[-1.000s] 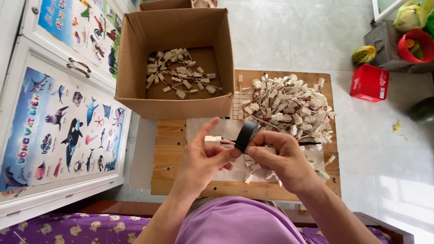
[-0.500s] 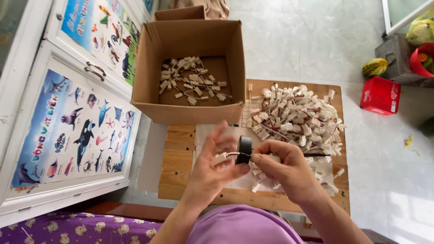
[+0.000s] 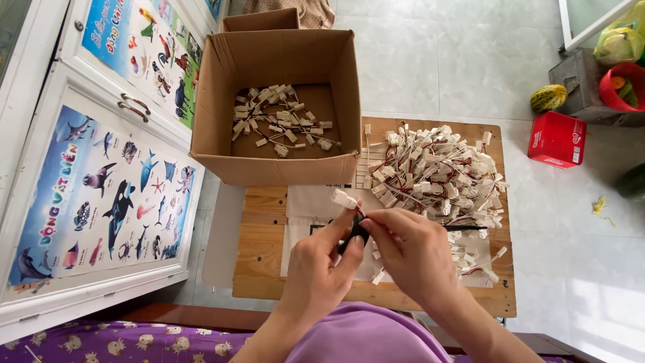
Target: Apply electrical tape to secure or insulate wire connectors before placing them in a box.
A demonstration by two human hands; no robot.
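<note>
Hands, left [image 3: 316, 265] and right [image 3: 410, 252], both pinched shut on white connector [image 3: 344, 199] with black tape roll [image 3: 356, 233], over counter [image 3: 262, 269]

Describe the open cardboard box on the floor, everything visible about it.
The cardboard box is plain brown corrugated card, rectangular, upright, its top flaps folded open so the inside shows. It stands on the pale tiled floor against the far edge of the low wooden table, beside the white cabinet with animal posters. On its bottom lies a loose scatter of small white connectors with short wires, covering only part of it. Neither hand touches it. A second box stands just behind.
</note>
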